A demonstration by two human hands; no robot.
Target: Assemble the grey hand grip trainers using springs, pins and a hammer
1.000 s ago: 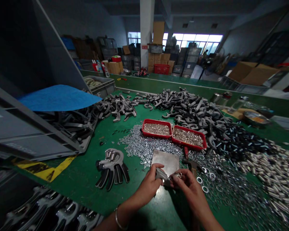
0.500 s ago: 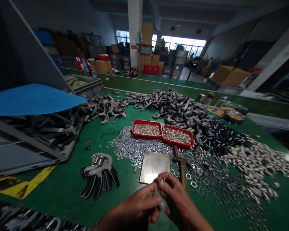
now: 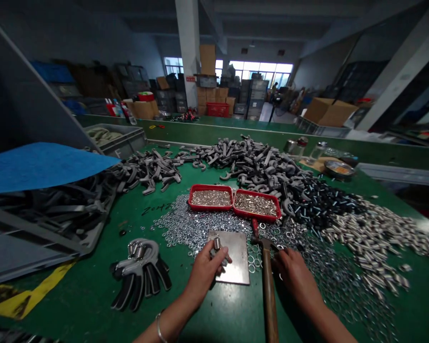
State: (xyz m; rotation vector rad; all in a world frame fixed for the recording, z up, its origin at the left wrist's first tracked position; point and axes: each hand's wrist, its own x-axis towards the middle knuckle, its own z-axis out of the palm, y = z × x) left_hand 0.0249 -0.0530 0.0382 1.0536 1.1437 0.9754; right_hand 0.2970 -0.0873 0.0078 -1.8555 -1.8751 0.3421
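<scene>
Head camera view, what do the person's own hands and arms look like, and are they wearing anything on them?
The left hand and right hand are both ungloved. A thin, silvery, rounded bangle circles the left wrist; none shows on the right. No sleeve is visible on either forearm.

Deep green covers the broad, flat workbench (image 3: pixel 188 177), with dark handwriting (image 3: pixel 156 208) scrawled on its left half. Toward the left edge I see a bright blue flat sheet (image 3: pixel 50 164) and flat tape (image 3: pixel 32 295) banded yellow and black. Along the far edge runs a heap of curved grey pieces (image 3: pixel 260 164); toward the right edge, small black parts (image 3: pixel 318 205) with pale bluish shafts, then pale silvery cylinders (image 3: pixel 372 238). Mid-bench sit two red rectangular trays (image 3: pixel 210 208). Nearer the front edge: a silver-grey square metal plate (image 3: pixel 238 267), a brown wooden-handled hammer (image 3: pixel 269 295), and, in the left hand (image 3: pixel 204 264), a shiny silver coil spring (image 3: pixel 217 244).
</scene>
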